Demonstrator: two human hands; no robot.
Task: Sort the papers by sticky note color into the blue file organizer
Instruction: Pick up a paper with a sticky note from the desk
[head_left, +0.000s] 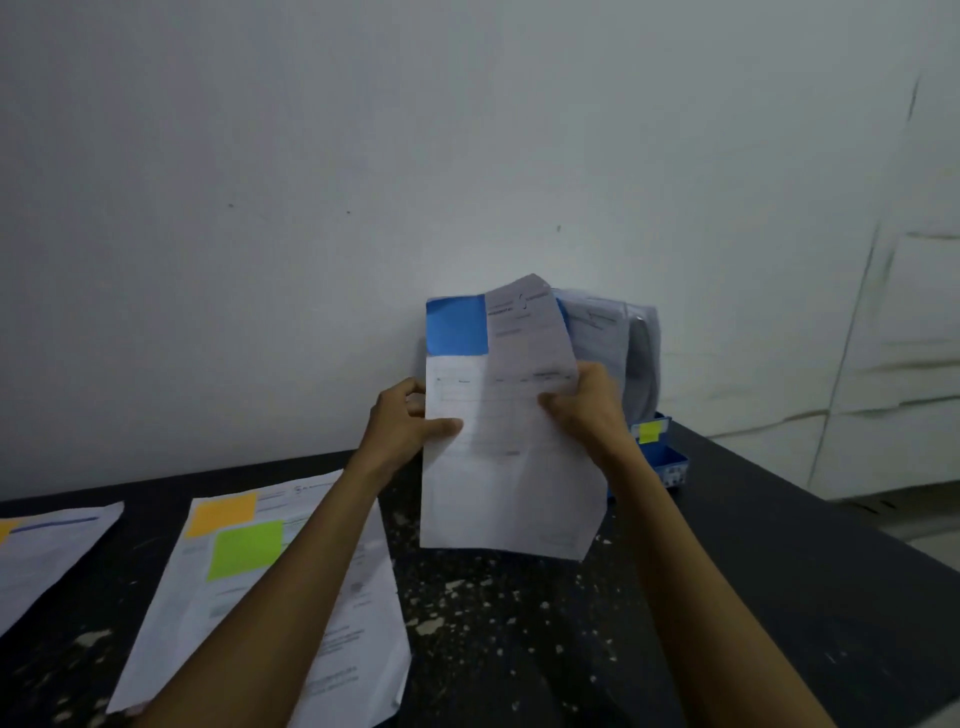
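I hold a white printed paper (498, 483) upright above the dark table, with a blue sticky note (456, 327) at its top left. My left hand (402, 418) pinches its left edge and my right hand (584, 405) grips its right side, where the sheet's upper right part bends. Behind it stands the blue file organizer (667, 460), which holds several curved papers (618, 332) and bears a yellow sticky note (649, 431). On the table to the left lies a stack of papers (260, 597) with an orange note (222, 513) and a green note (245, 550).
Another paper (47, 551) with an orange note at its corner lies at the far left. The black table (519, 649) is speckled with white marks. A white wall rises right behind the organizer. The table's right edge drops off at the far right.
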